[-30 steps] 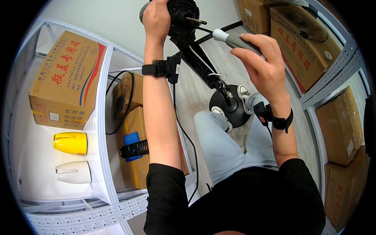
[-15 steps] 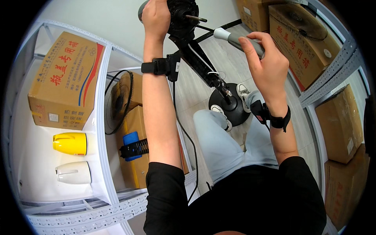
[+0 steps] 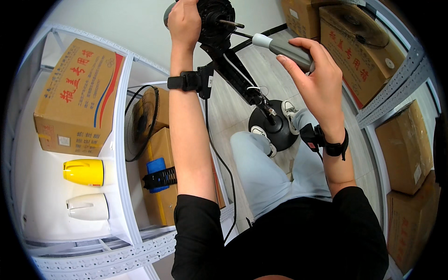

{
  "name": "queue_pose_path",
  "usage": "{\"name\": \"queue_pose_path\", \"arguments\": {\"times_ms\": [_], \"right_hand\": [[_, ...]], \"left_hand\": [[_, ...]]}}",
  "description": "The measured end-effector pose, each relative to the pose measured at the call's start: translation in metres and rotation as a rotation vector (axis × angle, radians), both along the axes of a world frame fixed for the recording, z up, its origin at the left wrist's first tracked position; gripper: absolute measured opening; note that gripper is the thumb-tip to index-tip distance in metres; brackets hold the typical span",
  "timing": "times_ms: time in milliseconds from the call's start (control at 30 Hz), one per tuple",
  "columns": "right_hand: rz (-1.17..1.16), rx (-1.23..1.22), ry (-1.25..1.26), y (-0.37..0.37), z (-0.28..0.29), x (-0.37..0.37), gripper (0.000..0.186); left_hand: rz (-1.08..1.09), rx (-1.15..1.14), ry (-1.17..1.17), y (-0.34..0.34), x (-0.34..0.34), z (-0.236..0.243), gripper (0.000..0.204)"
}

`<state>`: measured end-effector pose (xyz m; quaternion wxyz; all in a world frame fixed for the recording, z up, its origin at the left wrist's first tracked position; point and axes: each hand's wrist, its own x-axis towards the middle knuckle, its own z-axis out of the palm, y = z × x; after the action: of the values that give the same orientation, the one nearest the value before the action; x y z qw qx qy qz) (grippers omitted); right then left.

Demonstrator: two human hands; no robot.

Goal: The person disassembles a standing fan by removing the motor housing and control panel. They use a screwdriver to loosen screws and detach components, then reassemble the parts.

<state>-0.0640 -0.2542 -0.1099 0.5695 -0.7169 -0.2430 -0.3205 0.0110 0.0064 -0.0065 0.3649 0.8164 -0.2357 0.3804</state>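
At the top of the view stands the black motor head of a pedestal fan, its metal shaft jutting right. My left hand is closed on the head's rear side, where a bit of grey rounded housing shows; its fingertips are hidden. My right hand holds a screwdriver by its grey handle with a pale collar, thumb slightly off the handle. The blade points left into the motor head below the shaft; its tip is out of sight. From the head, the black fan pole runs down to a round base between my feet.
Left, a white shelf carries a carton, a yellow cover and a white cover. A fan grille leans beside it. More cartons and another grille are at right. A cable hangs from my left wrist.
My right thumb and fingers have loosened and shifted around the screwdriver handle, which has moved slightly left. My left hand and the motor head have shifted slightly left.
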Motion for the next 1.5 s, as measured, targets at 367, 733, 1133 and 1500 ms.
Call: {"name": "queue_pose_path", "arguments": {"times_ms": [367,733,1133,1500], "right_hand": [[-0.001,0.128,-0.079,0.005,-0.006,-0.001,0.030],[0.049,0.536,0.359,-0.019,-0.022,0.002,0.036],[0.349,0.747,0.600,-0.008,-0.086,0.033,0.030],[0.843,0.975,0.821,0.029,-0.163,0.080,0.037]], "left_hand": [[-0.064,-0.055,0.060,0.001,-0.005,-0.002,0.056],[-0.127,-0.151,0.114,0.006,-0.002,-0.004,0.061],[-0.064,-0.038,-0.036,0.001,-0.013,-0.006,0.059],[0.051,0.133,-0.147,-0.005,-0.027,-0.007,0.051]]}}
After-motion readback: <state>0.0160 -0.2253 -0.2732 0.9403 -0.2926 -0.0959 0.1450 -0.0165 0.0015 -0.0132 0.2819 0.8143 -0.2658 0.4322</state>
